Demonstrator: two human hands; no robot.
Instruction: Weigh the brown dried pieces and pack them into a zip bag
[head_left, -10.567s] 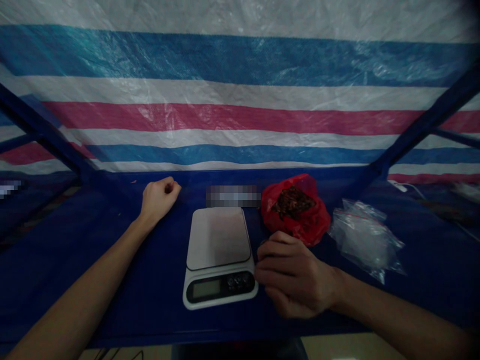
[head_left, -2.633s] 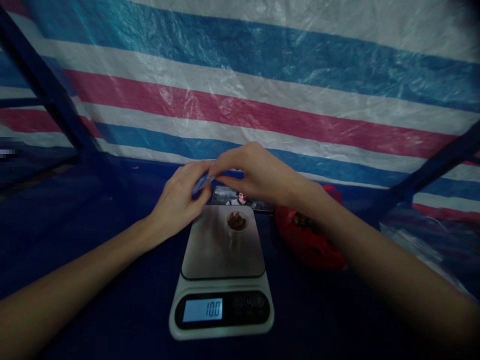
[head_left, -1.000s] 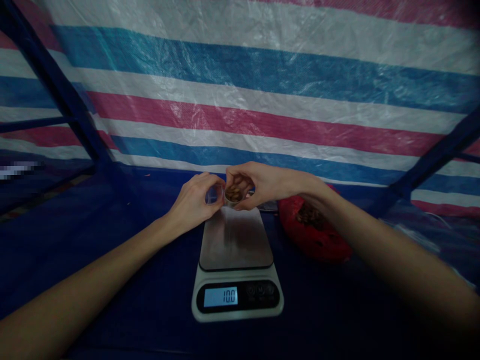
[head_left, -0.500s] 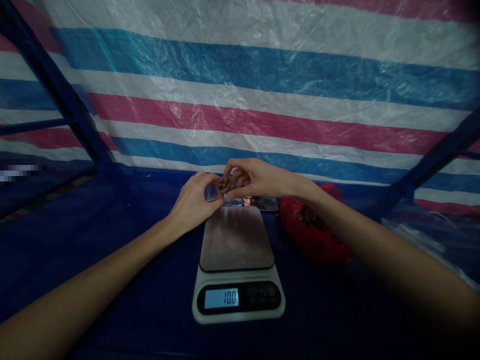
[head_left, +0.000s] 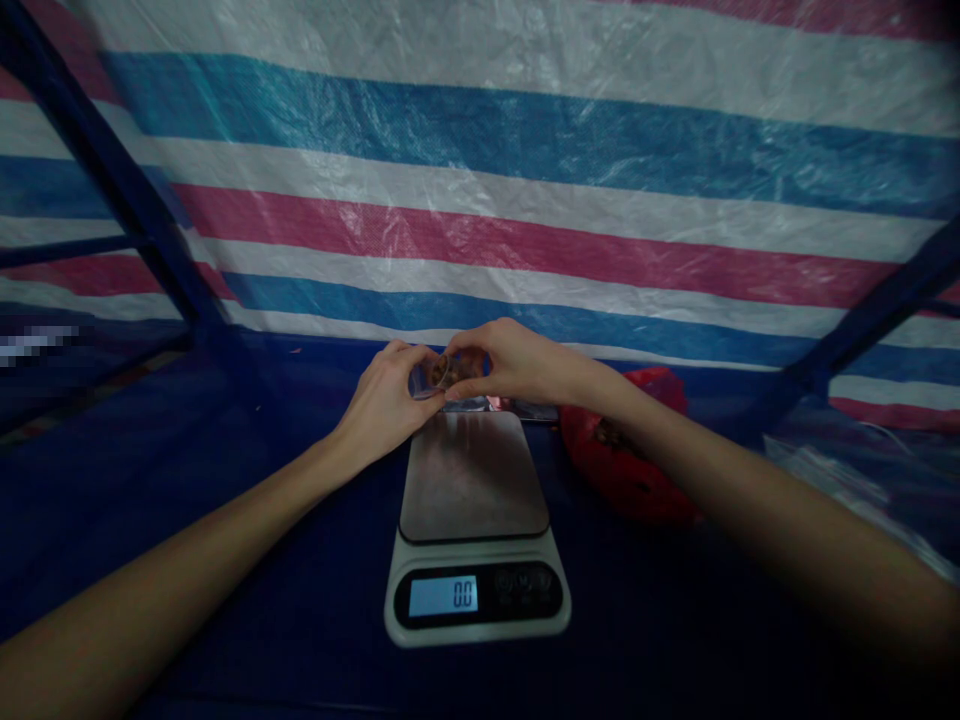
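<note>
Beyond the far edge of a kitchen scale (head_left: 474, 478), my two hands meet. My left hand (head_left: 386, 390) is closed on a clear plastic bag (head_left: 420, 382), its thumb and fingers curved around the bag's mouth. My right hand (head_left: 514, 365) grips a small clear cup (head_left: 454, 372) that tips left toward the bag. Small brown pieces (head_left: 441, 370) show at the cup's rim; their kind is too small to tell. The scale's bare metal plate has nothing on it, and its display (head_left: 442, 595) reads 0.0.
A red bag (head_left: 626, 460) with brown pieces inside lies right of the scale, partly under my right forearm. Clear plastic bags (head_left: 840, 480) lie farther right. Behind the scale is a flat, shiny pictured item (head_left: 536, 411). A striped tarp (head_left: 525, 235) hangs behind the blue surface.
The cup in my right hand has tilted further left, toward the bag. The scale's reading has dropped from 10.0 to 0.0. My left hand has hardly moved.
</note>
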